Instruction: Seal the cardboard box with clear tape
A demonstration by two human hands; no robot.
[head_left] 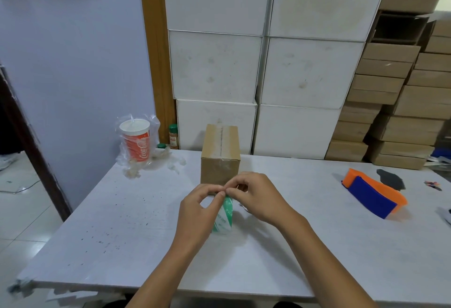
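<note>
Left hand and right hand pinch clear tape roll with green-white core; small brown cardboard box top seam already taped, likely near done.

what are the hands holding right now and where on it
Both hands, left hand and right hand, pinch the top edge of the tape roll with their fingers; it stands in front of the cardboard box.

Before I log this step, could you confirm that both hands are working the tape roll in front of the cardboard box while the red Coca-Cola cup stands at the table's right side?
Not quite: the head view shows the Coca-Cola cup at the table's far left. The rest holds: left hand and right hand work the tape roll before the cardboard box.
</note>
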